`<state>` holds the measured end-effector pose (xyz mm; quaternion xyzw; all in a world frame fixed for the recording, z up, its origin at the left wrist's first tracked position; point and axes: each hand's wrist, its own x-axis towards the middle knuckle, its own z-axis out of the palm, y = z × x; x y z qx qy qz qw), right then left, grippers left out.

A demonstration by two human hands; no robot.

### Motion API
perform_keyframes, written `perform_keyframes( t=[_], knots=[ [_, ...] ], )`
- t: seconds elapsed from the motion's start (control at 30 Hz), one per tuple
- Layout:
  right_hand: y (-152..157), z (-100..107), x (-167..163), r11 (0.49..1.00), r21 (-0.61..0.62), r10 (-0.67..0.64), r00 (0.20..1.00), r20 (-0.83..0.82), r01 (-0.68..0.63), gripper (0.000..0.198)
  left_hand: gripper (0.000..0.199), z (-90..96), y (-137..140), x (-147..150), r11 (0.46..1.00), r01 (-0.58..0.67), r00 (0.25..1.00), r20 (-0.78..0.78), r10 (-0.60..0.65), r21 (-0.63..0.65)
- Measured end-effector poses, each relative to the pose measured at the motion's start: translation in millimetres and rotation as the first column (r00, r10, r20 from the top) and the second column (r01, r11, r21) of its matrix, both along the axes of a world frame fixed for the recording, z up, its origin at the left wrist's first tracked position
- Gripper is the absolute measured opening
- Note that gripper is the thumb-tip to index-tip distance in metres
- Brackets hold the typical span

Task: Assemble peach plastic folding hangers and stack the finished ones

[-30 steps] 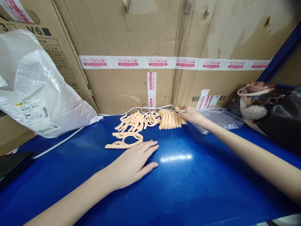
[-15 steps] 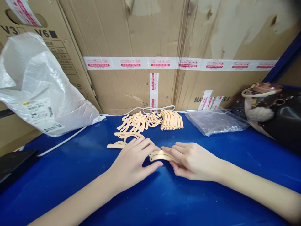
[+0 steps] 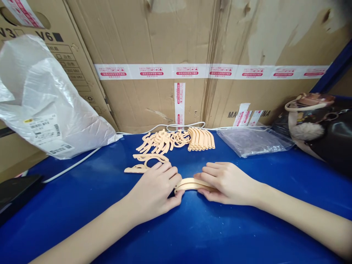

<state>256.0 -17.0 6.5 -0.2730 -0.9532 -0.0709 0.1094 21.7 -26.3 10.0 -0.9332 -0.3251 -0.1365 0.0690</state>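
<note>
Both hands are closed on the curved beige strips [image 3: 189, 184] over the blue table [image 3: 192, 234], the left hand [image 3: 158, 189] at their left end, the right hand [image 3: 228, 183] at their right. Beyond the strips to the left lies a beige frame [image 3: 150, 157]; farther beyond them sit loose hooks [image 3: 162, 142] beside stacked arms [image 3: 200, 139]. Rightward of these, past the strips, rests a clear plastic bag [image 3: 254, 142]; behind all stands a cardboard box [image 3: 154, 95].

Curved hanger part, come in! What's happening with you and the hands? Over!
Left hand pinching one end, right hand gripping other side. Curved beige hanger part spanning between them. Folded hanger just beyond left hand, contact unclear; not between hands.
</note>
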Motion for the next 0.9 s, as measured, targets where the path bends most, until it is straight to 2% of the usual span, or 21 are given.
perform_keyframes(
  t=[0.13, 0.27, 0.4, 0.6, 0.77, 0.9],
  knots=[
    [1.7, 1.5, 3.6, 0.999, -0.051, 0.004, 1.0, -0.007, -0.004, 0.032, 0.021, 0.9, -0.8, -0.2, 0.996, 0.033, 0.998, -0.05, -0.029, 0.081],
    [2.0, 4.6, 7.8, 0.989, -0.149, -0.005, 0.998, -0.06, -0.004, 0.041, 0.022, 2.6, -1.0, -2.7, 0.995, 0.027, 0.998, -0.064, -0.021, 0.098],
    [2.8, 5.8, 9.2, 0.97, -0.244, -0.035, 0.994, -0.099, 0.01, 0.034, 0.029, 2.6, -0.5, -3.5, 0.995, 0.017, 0.997, -0.081, -0.009, 0.1],
    [4.3, 4.9, 7.5, 0.95, -0.312, -0.059, 0.991, -0.119, 0.019, 0.03, 0.017, -2.2, -0.7, 1.0, 0.991, 0.02, 0.996, -0.089, -0.008, 0.134],
    [5.6, 8.8, 6.0, 0.951, -0.304, -0.093, 0.986, -0.136, 0.048, 0.034, 0.017, -5.0, -2.6, 3.0, 0.982, -0.038, 0.996, -0.073, 0.052, 0.186],
    [22.4, 20.3, 3.0, 0.963, -0.226, -0.193, 0.963, -0.187, 0.149, 0.03, 0.019, -5.2, -3.3, 3.2, 0.977, -0.112, 0.991, -0.051, 0.123, 0.181]
  ],
)
